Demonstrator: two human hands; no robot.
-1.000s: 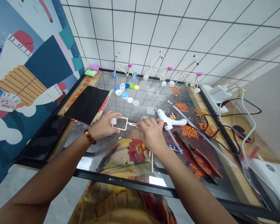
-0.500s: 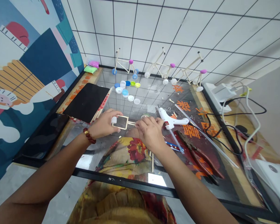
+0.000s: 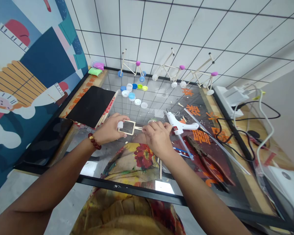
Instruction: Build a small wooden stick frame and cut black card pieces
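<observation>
A small wooden frame (image 3: 134, 128) is at the near middle of the counter (image 3: 161, 101), gripped in my left hand (image 3: 110, 130); my right hand (image 3: 157, 137) pinches thin sticks (image 3: 138, 128) at its right side. Beside that hand I see a white glue gun (image 3: 178, 125); three stick models (image 3: 182, 67) line the far edge.

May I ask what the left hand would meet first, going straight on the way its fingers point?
Beyond the small wooden frame it holds, the left hand would probably meet the thin sticks in the right hand, though depth is unclear.
</observation>
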